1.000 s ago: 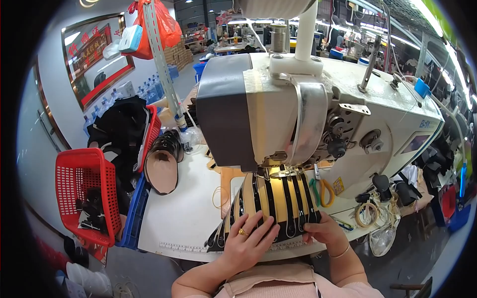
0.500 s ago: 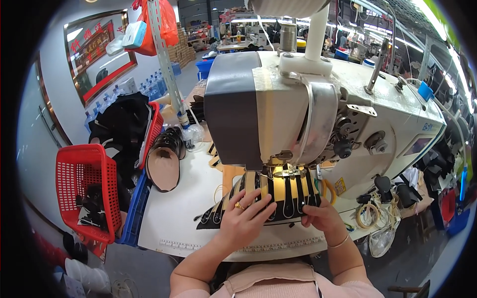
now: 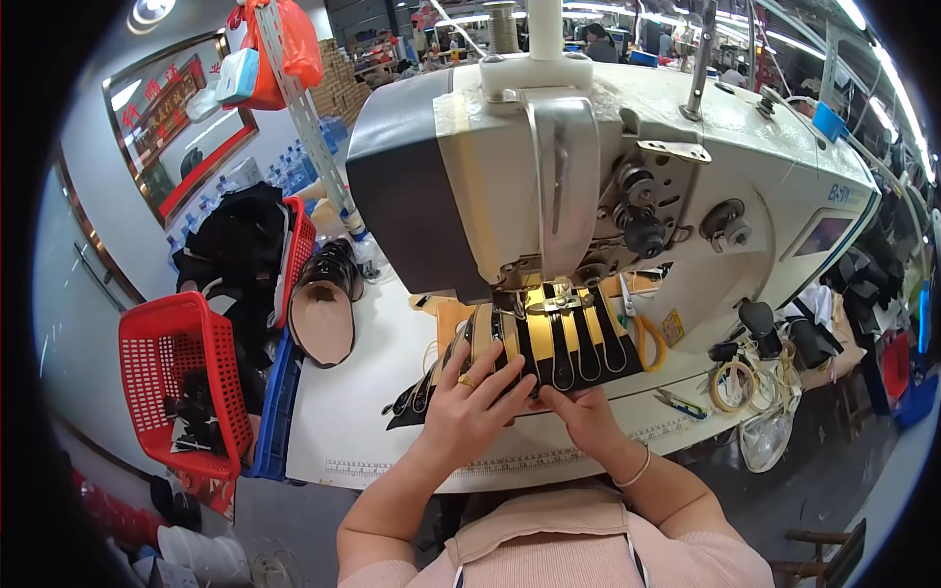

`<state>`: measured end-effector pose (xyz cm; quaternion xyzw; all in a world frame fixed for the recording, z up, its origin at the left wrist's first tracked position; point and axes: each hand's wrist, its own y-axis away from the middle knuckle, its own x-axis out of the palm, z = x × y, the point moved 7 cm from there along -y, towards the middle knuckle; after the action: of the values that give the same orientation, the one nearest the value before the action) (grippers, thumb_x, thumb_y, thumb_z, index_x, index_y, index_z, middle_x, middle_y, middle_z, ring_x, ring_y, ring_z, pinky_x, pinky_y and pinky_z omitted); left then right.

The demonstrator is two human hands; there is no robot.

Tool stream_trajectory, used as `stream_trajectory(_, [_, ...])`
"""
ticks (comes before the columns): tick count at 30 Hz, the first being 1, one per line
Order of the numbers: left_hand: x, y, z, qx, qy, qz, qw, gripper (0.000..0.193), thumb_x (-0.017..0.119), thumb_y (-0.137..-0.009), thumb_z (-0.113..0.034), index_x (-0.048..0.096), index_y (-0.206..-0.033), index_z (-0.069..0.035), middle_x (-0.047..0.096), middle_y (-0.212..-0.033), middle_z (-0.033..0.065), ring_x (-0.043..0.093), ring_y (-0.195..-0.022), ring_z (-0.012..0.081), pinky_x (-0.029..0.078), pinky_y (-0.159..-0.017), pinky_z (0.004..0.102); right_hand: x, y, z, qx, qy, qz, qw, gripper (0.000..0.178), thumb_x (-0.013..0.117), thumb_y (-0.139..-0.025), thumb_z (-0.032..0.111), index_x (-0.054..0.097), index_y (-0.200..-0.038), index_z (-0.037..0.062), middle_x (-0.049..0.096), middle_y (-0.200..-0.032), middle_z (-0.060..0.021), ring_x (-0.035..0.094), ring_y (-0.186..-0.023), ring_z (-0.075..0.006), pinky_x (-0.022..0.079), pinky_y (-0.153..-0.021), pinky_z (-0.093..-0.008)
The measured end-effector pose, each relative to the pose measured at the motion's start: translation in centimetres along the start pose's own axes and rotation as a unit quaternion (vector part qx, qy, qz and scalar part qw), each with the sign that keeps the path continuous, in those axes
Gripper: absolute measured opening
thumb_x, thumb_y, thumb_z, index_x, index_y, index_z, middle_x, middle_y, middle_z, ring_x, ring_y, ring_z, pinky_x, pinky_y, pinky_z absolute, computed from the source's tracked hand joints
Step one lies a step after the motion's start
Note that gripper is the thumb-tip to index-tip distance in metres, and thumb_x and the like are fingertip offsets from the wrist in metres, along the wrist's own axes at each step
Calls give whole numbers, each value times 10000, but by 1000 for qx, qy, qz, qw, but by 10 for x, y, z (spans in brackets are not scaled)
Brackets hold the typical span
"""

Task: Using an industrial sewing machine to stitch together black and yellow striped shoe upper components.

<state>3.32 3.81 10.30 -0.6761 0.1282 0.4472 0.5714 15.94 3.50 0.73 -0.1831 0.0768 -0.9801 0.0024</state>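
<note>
A fan-shaped black-and-gold strapped piece, with rounded strap ends outlined in pale stitching, lies under the needle area of a large white sewing machine. The lamp lights its gold strips brightly. My left hand rests on the left half of the piece, fingers stretched out flat, a ring on one of them. Close beside it, my right hand pinches the near edge with the thumb on top; its other fingertips are partly hidden. The needle itself is too small to make out.
Yellow-handled scissors lie right of the piece, with thread snips and tape rolls farther right. A ruler strip runs along the table's front. Black shoes and a red basket stand at left.
My right hand has moved left along the near edge, from the right corner to beside my left hand. The right end of the piece is now uncovered. The view has shifted somewhat.
</note>
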Motion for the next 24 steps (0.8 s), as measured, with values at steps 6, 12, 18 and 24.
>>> stream_trajectory(6, [1,6,-4,-30,21,-77,996,225,682,-746,-133,676,-970,-113,627,-1079,28,548,-1116,257,377,-973,462,6,1,-7,10,-58,31,998,240,505,-922,94,549,-1139,0,619,-1058,-87,616,-916,-164,530,-810,-307])
stream_trajectory(12, [5,10,-10,-20,3,-89,996,224,667,-743,-124,684,-965,-98,614,-1075,23,544,-1116,251,350,-986,446,9,1,-8,25,-144,51,988,270,513,-921,118,534,-1165,4,606,-1093,-85,601,-963,-171,524,-826,-323])
stream_trajectory(18, [10,15,-9,-36,22,-38,998,325,653,-723,-110,651,-1048,-113,579,-1111,6,516,-1151,237,271,-1024,473,5,1,-5,16,-63,1,998,241,537,-904,84,550,-1127,-6,625,-1044,-91,619,-908,-163,542,-762,-308])
stream_trajectory(24, [2,17,-5,-12,-7,-47,999,355,627,-697,-73,643,-1045,-143,587,-1098,-3,525,-1143,215,237,-1037,489,18,5,10,-46,33,-4,998,182,560,-884,51,591,-1056,-1,649,-956,-73,633,-809,-145,547,-687,-269])
